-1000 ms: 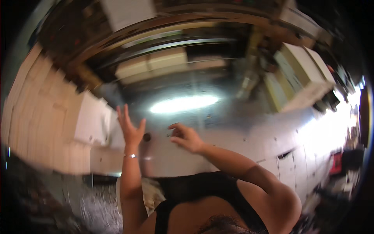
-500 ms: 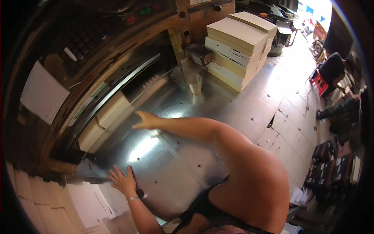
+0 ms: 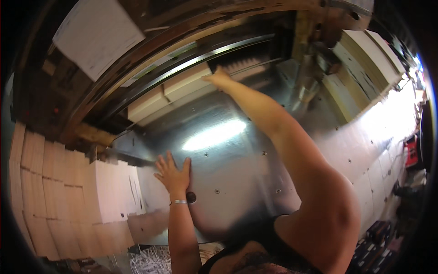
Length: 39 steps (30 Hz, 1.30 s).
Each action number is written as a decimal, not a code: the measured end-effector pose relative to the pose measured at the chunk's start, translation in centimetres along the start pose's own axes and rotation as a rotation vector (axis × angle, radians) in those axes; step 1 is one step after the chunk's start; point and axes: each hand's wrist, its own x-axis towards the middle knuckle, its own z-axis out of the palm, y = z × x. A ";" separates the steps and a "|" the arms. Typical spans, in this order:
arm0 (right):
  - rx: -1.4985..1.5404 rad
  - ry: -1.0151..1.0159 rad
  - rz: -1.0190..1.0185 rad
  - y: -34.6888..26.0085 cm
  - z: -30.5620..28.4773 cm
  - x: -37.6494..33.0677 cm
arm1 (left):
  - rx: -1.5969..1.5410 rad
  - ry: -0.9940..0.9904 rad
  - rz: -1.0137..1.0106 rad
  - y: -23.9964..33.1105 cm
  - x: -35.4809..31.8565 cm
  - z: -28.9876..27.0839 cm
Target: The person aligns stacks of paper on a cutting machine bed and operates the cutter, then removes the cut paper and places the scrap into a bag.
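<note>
My left hand (image 3: 173, 177) has its fingers spread on or just over the shiny metal table (image 3: 242, 178), with a bracelet at the wrist. My right arm reaches across to the long slot of a large machine. There my right hand (image 3: 220, 80) has thumb and fingers apart, at the right end of a pale paper block (image 3: 189, 83); blur hides whether it touches. A second paper block (image 3: 148, 106) lies to the left in the same slot, under a bright metal bar (image 3: 205, 54).
A tall paper stack (image 3: 365, 68) stands at the right, beside a clear cup (image 3: 309, 87). Many pale paper stacks (image 3: 64, 196) fill the left side. Paper shreds (image 3: 153, 260) lie near the lower edge. A written sheet (image 3: 98, 36) hangs on the machine. Dark boxes (image 3: 374, 246) sit lower right.
The view has turned left. My right hand has moved forward from above the table to the paper block in the slot. My left hand stays spread at the table's left.
</note>
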 end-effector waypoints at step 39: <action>-0.006 0.078 -0.004 12.6 -26.7 -42.9 | 0.014 0.093 0.155 -3.1 2.9 2.8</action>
